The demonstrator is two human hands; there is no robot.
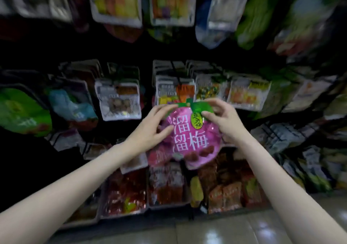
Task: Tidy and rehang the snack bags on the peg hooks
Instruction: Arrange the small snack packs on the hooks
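Head view: a dim shop display seen from above, both bare forearms reaching forward; much of the frame is blurred.
Pink snack bag (189, 136): round-bodied pink pouch with large white Chinese characters and a green header strip along its top edge; it sits in the middle of the display, held up between both hands in front of the hanging rows.
Left hand (154, 125): at the bag's upper left; fingertips pinch the left end of the green header while the thumb lies across the pink face.
Right hand (223, 118): at the bag's upper right; thumb and fingers are curled round the right end of the green header, pinching it.
Peg hook: whether the header is on a hook I cannot tell; the hole area is blurred.
Hanging packs behind (120, 101): clear and white-edged packets in a row just beyond the hands, with more bags (116, 1) in a row above.
Green bag (20, 112): hangs far left.
Red packets below (127, 191): stacked in trays beneath the pink bag.
Floor (244, 230): glossy pale tiles at the bottom edge.
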